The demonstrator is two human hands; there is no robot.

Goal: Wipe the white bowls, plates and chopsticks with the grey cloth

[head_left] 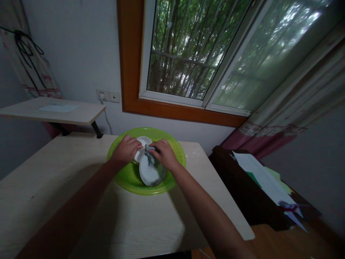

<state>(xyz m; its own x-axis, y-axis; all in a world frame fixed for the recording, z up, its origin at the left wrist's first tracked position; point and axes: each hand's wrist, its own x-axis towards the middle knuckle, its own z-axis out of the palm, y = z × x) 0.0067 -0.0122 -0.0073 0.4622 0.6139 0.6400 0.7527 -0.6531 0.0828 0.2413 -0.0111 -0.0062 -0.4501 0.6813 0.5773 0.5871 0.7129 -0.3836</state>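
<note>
A green plastic basin point(121, 184) rests on the table and holds white dishes. My right hand point(164, 154) pinches a grey cloth point(151, 158) above them, its lower end hanging against a tilted white bowl point(151, 174). Opposite it, my left hand point(126, 149) has its fingertips pressed together by the cloth's left end. Something small and pale seems to be between those fingertips, too small to name. Behind the cloth, more white bowls point(144, 140) are partly covered by my hands.
The pale wooden table point(145, 219) stands against the wall below a window point(188, 54). At the left is a raised shelf point(81, 111) with a paper point(58, 108) on it. To the right, papers point(258, 176) lie on a dark brown piece of furniture point(234, 183).
</note>
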